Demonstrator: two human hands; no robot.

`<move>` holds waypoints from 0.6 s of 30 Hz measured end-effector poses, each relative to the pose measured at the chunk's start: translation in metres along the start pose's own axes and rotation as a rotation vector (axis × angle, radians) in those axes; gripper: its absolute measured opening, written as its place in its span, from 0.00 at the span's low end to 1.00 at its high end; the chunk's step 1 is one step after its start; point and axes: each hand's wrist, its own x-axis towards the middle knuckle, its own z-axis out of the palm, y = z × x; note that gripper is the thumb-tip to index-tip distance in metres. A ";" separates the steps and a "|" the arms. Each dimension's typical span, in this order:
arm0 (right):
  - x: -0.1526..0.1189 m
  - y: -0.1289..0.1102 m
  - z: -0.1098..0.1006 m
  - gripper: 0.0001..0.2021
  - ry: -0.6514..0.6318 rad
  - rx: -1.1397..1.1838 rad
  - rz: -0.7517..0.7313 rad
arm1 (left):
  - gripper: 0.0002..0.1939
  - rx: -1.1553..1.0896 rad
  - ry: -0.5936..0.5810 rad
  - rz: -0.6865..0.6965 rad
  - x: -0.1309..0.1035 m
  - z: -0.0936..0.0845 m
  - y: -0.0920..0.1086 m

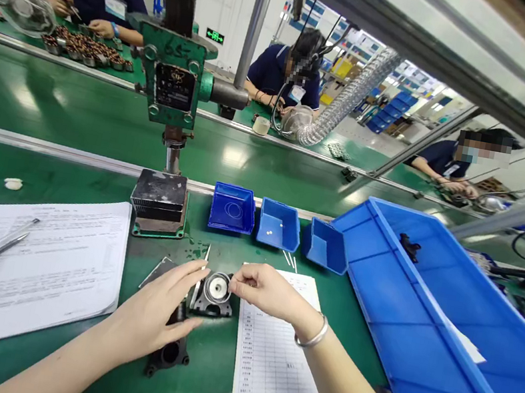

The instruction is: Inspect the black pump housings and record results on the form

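Observation:
A black housing (212,309) with a metal ring and a round white centre (218,288) lies on the green bench between my hands. My left hand (154,309) is at its left, fingers stretched out and thumb apart, above a second black part (170,353) that it partly covers. Beside the left fingertips shows a slim, pale, pointed piece (208,253); its kind is unclear. My right hand (266,289) has its fingers pinched together at the right rim of the housing. Whatever lies between those fingertips is hidden or too small to make out.
Three small blue bins (230,221) stand behind the housing, one holding thin rings. A green press (159,205) rises at back left. Printed sheets (283,369) lie under my right arm, others (51,268) with pens at left. A large blue crate (407,296) fills the right. Co-workers sit opposite.

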 end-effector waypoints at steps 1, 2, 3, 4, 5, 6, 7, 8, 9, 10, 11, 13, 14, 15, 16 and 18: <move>0.002 0.002 0.001 0.11 -0.009 0.003 0.023 | 0.31 0.022 0.003 0.051 -0.001 -0.001 0.000; 0.004 0.003 0.002 0.11 -0.016 0.004 0.035 | 0.29 0.044 0.007 0.104 -0.002 -0.002 0.001; 0.005 0.004 0.003 0.11 -0.020 0.002 0.038 | 0.28 0.065 0.010 0.153 -0.002 -0.003 0.001; 0.005 0.006 0.004 0.11 -0.026 0.001 0.037 | 0.28 0.085 0.011 0.194 -0.002 -0.005 0.002; 0.006 0.007 0.005 0.11 -0.030 0.002 0.036 | 0.28 0.102 0.010 0.225 -0.002 -0.006 0.002; 0.006 0.008 0.006 0.11 -0.029 0.003 0.037 | 0.28 0.118 0.005 0.246 -0.001 -0.007 0.002; 0.006 0.008 0.007 0.11 -0.020 0.004 0.041 | 0.28 0.133 -0.003 0.262 -0.001 -0.007 0.001; 0.006 0.009 0.008 0.10 -0.006 0.004 0.044 | 0.28 0.147 -0.015 0.276 0.000 -0.007 0.001; 0.006 0.009 0.009 0.10 0.009 0.002 0.046 | 0.28 0.160 -0.025 0.287 0.000 -0.007 0.000; 0.006 0.009 0.010 0.09 0.022 0.000 0.047 | 0.28 0.170 -0.034 0.296 0.000 -0.007 -0.002; 0.007 0.009 0.011 0.09 0.033 -0.002 0.048 | 0.29 0.179 -0.042 0.303 0.000 -0.006 -0.003; 0.008 0.010 0.013 0.09 0.045 -0.004 0.054 | 0.29 0.189 -0.050 0.322 0.000 -0.006 -0.006; 0.008 0.011 0.013 0.09 0.052 -0.008 0.057 | 0.29 0.196 -0.053 0.334 0.000 -0.005 -0.007; 0.008 0.012 0.014 0.10 0.061 -0.015 0.061 | 0.29 0.208 -0.058 0.348 0.000 -0.005 -0.009; 0.008 0.012 0.015 0.10 0.072 -0.024 0.065 | 0.29 0.223 -0.064 0.363 0.000 -0.006 -0.009; 0.006 0.014 0.016 0.10 0.104 -0.044 0.076 | 0.29 0.253 -0.077 0.387 0.001 -0.007 -0.011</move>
